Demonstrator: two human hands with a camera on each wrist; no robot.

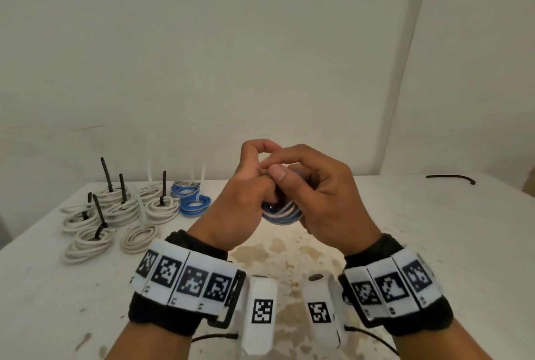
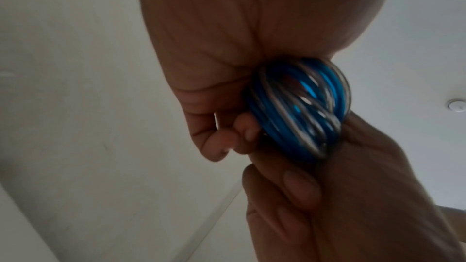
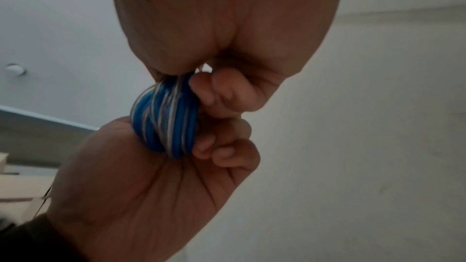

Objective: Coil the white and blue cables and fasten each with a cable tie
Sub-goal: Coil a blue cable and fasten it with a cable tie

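Both hands hold a small coil of blue and white cable point(image 1: 280, 213) above the middle of the table. My left hand point(image 1: 246, 185) grips its left side with curled fingers, and my right hand point(image 1: 318, 185) grips its right side, thumb on top. In the left wrist view the coil point(image 2: 297, 111) sits under my left palm point(image 2: 239, 27), with the right hand point(image 2: 340, 196) below it. The right wrist view has the coil point(image 3: 163, 119) pinched between my right fingers point(image 3: 221, 91) and the left hand point(image 3: 151, 186). I cannot tell whether a tie is in my fingers.
On the white table point(image 1: 434, 243), several tied white coils point(image 1: 115, 214) lie at the left with black and white tie tails sticking up. Two tied blue coils point(image 1: 191, 197) lie behind them. A black cable tie point(image 1: 450, 177) lies at the far right. Brown stains point(image 1: 289, 258) mark the table centre.
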